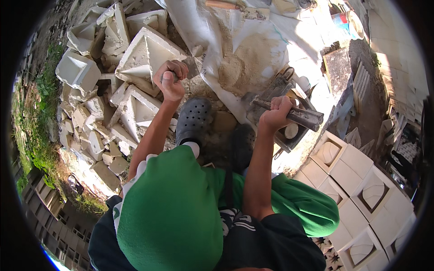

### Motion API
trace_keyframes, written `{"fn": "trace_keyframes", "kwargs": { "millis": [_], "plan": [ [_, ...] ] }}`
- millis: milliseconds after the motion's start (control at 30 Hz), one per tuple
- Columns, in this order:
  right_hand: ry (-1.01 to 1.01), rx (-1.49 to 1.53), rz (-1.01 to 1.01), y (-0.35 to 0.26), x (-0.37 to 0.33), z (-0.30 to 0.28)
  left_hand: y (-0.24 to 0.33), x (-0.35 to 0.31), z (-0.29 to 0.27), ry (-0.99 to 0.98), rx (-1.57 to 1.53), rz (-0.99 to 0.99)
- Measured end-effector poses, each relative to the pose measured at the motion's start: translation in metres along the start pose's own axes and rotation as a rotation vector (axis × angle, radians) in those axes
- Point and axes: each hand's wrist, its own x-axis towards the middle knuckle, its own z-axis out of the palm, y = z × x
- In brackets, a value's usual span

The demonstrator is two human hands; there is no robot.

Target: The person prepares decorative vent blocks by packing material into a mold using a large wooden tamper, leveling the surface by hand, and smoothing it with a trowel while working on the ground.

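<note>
My left hand (171, 80) is closed round the grip of a trowel (192, 68), whose flat grey blade points right over the edge of a white sheet. Most of its handle is hidden in my fist. To the right, my right hand (276, 114) is wrapped round a dark, dusty bar (306, 118) that juts out past my fingers. Under and beside that hand lies a dark mould frame (285, 145) with a pale round piece (291, 131) inside it. Beyond the trowel, a heap of sandy powder (246, 63) lies on the white sheet (190, 22).
Broken white cast blocks (147, 54) are piled at the left. Pale blocks with recessed leaf shapes (357, 180) stand in rows at the lower right. A bucket (355, 25) lies at the far right, near a flat board (338, 70). My clog (194, 119) is between the hands.
</note>
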Motion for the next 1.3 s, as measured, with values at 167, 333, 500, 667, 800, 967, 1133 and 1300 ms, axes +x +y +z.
{"fn": "trace_keyframes", "kwargs": {
  "millis": [167, 333, 500, 667, 800, 967, 1133, 1300],
  "plan": [
    [-0.023, 0.009, 0.071, 0.004, 0.003, 0.041, 0.006, -0.021, -0.02, 0.074, 0.095, 0.001],
    [-0.074, 0.228, 0.17, 0.022, 0.018, 0.066, 0.028, -0.042, -0.036, 0.266, 0.188, -0.065],
    [-0.233, 0.212, 0.157, 0.007, 0.034, 0.053, 0.088, -0.053, -0.07, 0.218, 0.963, -0.487],
    [-0.243, 0.248, 0.103, -0.009, 0.046, 0.022, 0.106, -0.061, -0.087, -0.13, 1.417, -0.622],
    [-0.079, 0.184, 0.034, 0.005, 0.051, -0.004, 0.096, -0.053, -0.06, -0.255, 1.534, -0.474],
    [-0.011, 0.195, 0.057, 0.008, 0.056, -0.014, -0.003, -0.052, -0.018, -0.32, 0.373, -1.225],
    [-0.081, 0.131, 0.049, 0.006, 0.049, -0.007, -0.105, -0.049, 0.015, 0.018, 0.344, -1.404],
    [-0.117, 0.069, 0.023, 0.004, 0.044, -0.014, -0.098, -0.045, 0.046, -0.027, 0.465, -1.292]
  ]
}}
